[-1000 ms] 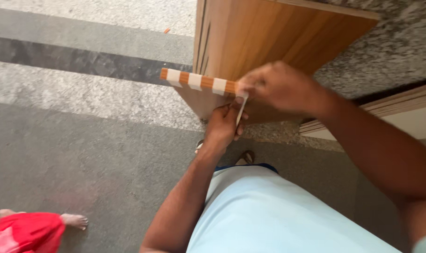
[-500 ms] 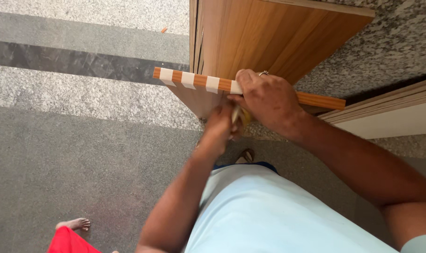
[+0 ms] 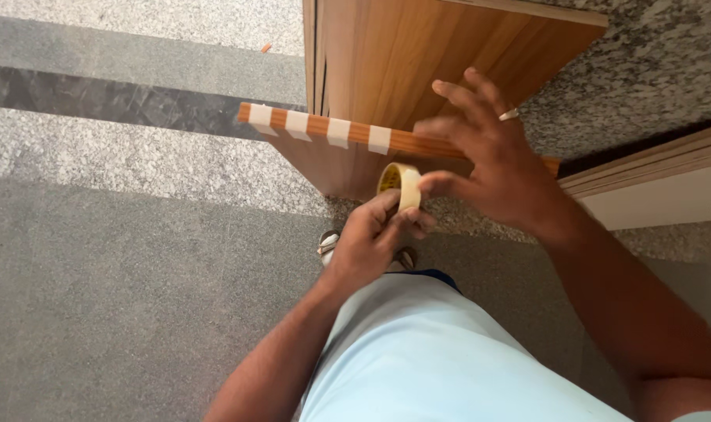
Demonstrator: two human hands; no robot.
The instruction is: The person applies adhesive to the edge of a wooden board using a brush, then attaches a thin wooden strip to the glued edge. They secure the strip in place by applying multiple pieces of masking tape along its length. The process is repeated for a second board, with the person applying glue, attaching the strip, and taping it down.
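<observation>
My left hand (image 3: 375,234) grips a roll of pale masking tape (image 3: 400,184) just below a wooden panel's edge (image 3: 434,144). That edge carries several pale tape strips (image 3: 338,131) spaced along its left half. Above the roll my right hand (image 3: 488,164), a ring on one finger, hovers with its fingers spread; thumb and forefinger pinch at the roll's rim where the tape end is. The panel's broad face (image 3: 387,62) rises away from me.
A speckled stone counter (image 3: 652,70) lies to the right, with a pale wooden frame (image 3: 644,172) under it. Grey and dark striped floor (image 3: 121,156) spreads left. My sandalled foot (image 3: 330,242) shows below the panel.
My right hand has lifted off the panel edge and spread its fingers. The tape roll is now in plain sight in my left hand. The red-clothed person at the bottom left is gone from view.
</observation>
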